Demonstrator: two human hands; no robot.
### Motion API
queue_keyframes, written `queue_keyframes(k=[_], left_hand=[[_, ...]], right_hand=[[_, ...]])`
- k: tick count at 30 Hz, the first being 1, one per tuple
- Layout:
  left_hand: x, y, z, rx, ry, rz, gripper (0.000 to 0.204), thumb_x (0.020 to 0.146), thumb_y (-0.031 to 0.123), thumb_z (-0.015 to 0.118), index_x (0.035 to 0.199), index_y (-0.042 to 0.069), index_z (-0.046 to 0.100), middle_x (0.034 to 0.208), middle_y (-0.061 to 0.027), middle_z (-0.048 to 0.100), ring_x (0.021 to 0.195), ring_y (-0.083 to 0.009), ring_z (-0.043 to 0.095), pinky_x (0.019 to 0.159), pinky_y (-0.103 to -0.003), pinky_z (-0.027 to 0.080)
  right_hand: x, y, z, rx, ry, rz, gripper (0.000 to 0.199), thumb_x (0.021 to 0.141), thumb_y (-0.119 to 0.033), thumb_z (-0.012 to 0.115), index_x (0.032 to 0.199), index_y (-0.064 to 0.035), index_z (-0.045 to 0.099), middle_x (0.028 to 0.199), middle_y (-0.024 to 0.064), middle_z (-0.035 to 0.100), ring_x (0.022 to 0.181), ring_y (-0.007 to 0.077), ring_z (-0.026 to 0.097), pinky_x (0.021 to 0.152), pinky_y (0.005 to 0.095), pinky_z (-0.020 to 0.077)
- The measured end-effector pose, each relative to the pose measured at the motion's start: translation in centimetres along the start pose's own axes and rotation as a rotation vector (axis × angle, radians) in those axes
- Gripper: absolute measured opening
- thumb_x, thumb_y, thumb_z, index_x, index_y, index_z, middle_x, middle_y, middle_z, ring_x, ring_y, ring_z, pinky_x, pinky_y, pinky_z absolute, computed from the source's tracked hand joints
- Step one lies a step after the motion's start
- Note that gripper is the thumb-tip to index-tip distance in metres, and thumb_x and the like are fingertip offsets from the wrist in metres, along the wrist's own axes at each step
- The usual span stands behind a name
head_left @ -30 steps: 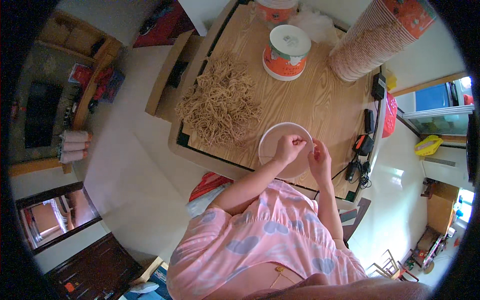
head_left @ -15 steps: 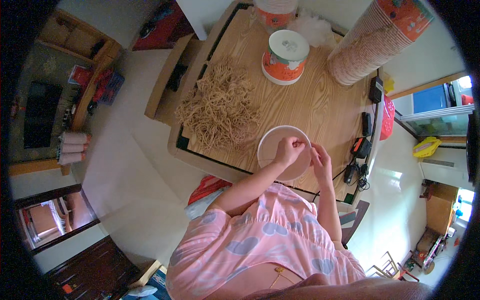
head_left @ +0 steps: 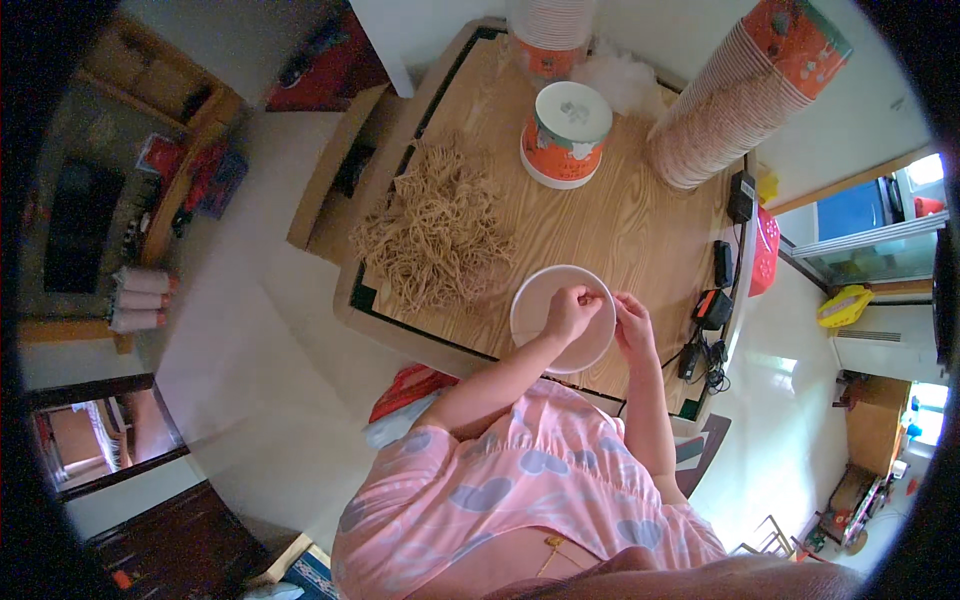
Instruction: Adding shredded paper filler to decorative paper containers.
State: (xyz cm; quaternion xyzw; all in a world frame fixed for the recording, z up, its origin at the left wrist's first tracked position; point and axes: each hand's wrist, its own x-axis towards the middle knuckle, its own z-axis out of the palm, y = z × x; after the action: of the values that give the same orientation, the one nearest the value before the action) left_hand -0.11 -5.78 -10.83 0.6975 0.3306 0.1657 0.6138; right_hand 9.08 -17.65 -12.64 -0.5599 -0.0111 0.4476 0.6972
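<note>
A round white-rimmed paper tub (head_left: 530,292) stands at the near edge of the wooden table, its mouth facing up. My left hand (head_left: 570,316) reaches over its rim, fingers pinched together above the inside. Whatever they hold is too small to make out. At the tub's right rim is my right hand (head_left: 633,328), its thumb and fingers closed together; what lies between them is hidden. Left of the tub lies a loose heap of tan twine (head_left: 435,230). Behind it an orange-and-white paper tub (head_left: 565,140) sits upside down.
A tall leaning stack of paper tubs (head_left: 735,100) rises at the back right, with another stack (head_left: 550,45) at the back. Crumpled clear plastic (head_left: 617,80) lies between them. Black adapters and cables (head_left: 712,310) line the table's right edge.
The whole view has shifted slightly, so the table things sit a little lower. Both hands stay at the tub, their fingers moving only slightly.
</note>
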Motion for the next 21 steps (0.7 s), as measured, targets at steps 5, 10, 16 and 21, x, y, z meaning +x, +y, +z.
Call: queue_keyframes(k=[5, 10, 16, 21], left_hand=[[0.0, 0.3, -0.4, 0.008, 0.005, 0.0, 0.016, 0.071, 0.016, 0.067, 0.075, 0.0, 0.064, 0.069, -0.0104, 0.064, 0.062, -0.0163, 0.06, 0.058, -0.029, 0.046], [-1.3, 4.1, -1.4, 0.556, 0.004, 0.417, 0.03, 0.074, 0.011, 0.06, 0.102, 0.009, 0.05, 0.099, -0.0127, 0.052, 0.087, -0.026, 0.058, 0.065, -0.037, 0.05], [1.2, 5.3, -3.9, 0.883, -0.229, 0.495, 0.01, 0.076, 0.01, 0.051, 0.081, 0.007, 0.059, 0.088, -0.0105, 0.058, 0.079, -0.0261, 0.061, 0.062, -0.038, 0.05], [1.2, 4.3, -3.9, 0.866, -0.321, 0.476, 0.009, 0.073, 0.016, 0.058, 0.071, 0.008, 0.063, 0.074, -0.0103, 0.059, 0.074, -0.0252, 0.062, 0.061, -0.039, 0.049]], right_hand=[[0.1, -0.8, 0.6, -0.047, -0.079, -0.039, 0.009, 0.086, -0.014, 0.055, 0.09, -0.0055, 0.056, 0.078, -0.0028, 0.056, 0.07, 0.0058, 0.051, 0.061, 0.0204, 0.0423], [0.4, -0.4, -0.5, -0.484, 0.05, -0.304, 0.01, 0.087, -0.014, 0.052, 0.088, -0.0043, 0.055, 0.075, -0.0017, 0.053, 0.068, 0.0073, 0.047, 0.062, 0.0226, 0.0404], [-2.7, -2.1, 5.0, -0.556, 0.217, -0.478, 0.01, 0.087, -0.011, 0.047, 0.084, -0.0019, 0.05, 0.071, 0.004, 0.055, 0.064, 0.0095, 0.051, 0.059, 0.0251, 0.0433], [-3.1, -2.3, 4.9, -0.759, 0.333, -0.532, 0.01, 0.089, -0.012, 0.046, 0.087, -0.0025, 0.048, 0.07, 0.0083, 0.055, 0.059, 0.0164, 0.053, 0.057, 0.029, 0.0438]])
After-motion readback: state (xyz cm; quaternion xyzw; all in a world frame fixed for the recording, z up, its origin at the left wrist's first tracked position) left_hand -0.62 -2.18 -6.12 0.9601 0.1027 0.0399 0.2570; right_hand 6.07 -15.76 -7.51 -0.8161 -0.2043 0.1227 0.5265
